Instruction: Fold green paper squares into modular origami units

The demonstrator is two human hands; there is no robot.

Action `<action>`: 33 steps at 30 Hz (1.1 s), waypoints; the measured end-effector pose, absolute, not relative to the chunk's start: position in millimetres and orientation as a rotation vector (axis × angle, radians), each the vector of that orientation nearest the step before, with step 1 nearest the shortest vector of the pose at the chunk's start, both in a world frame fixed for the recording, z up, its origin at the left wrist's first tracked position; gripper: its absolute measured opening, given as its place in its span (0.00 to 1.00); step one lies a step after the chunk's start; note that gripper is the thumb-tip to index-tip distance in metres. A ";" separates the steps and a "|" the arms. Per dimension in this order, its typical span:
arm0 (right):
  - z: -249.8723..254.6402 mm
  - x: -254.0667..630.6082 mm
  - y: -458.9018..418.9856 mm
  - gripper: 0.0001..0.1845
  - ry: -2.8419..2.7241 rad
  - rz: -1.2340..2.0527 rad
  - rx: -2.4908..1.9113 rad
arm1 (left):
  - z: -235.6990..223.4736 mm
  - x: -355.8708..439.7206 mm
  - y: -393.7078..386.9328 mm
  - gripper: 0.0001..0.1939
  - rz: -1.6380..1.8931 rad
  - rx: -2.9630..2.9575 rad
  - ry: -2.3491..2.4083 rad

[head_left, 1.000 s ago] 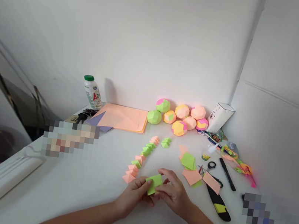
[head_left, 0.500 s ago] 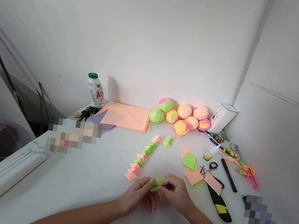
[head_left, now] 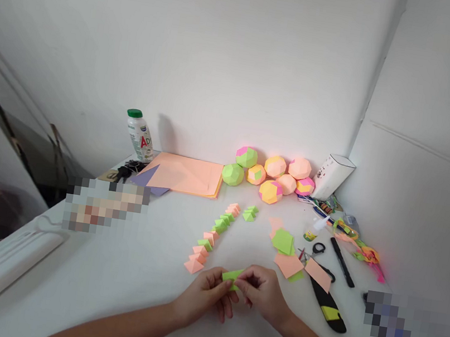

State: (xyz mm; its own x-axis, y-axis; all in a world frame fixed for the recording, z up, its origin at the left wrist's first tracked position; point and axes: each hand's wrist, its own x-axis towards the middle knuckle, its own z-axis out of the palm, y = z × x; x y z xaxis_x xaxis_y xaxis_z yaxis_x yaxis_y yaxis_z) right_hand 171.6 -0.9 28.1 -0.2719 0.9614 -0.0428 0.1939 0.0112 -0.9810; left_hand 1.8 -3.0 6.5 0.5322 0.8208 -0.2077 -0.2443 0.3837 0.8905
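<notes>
1. Right hand [head_left: 264, 294] has moved further over the green paper [head_left: 229, 276] since a second ago.
2. Left hand [head_left: 202, 296] and right hand pinch it in their fingers, near a peach folded piece [head_left: 194, 266].

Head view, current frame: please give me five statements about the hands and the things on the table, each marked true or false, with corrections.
1. The left hand and right hand both hold a green paper. True.
2. The bottle at the back left has a red cap. False: the bottle has a green cap.
3. The row of folded pieces contains both peach and green ones. True.
4. The right hand grips the scissors. False: the scissors lie on the table.
5. The black pen lies right of the glue bottle. True.
</notes>
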 end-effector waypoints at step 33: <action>16.7 175.9 2.9 0.20 -1.521 1.542 -1.326 | 10.1 2.0 -4.4 0.18 0.770 0.959 0.770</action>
State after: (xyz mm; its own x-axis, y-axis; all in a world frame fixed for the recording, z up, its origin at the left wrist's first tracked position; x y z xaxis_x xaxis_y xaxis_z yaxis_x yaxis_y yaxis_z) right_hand 175.9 2.9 16.7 -0.3271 0.9142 -0.2393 0.2264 -0.1700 -0.9591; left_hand 2.0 -4.4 10.1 0.5044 0.8355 -0.2182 -0.2181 0.3677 0.9040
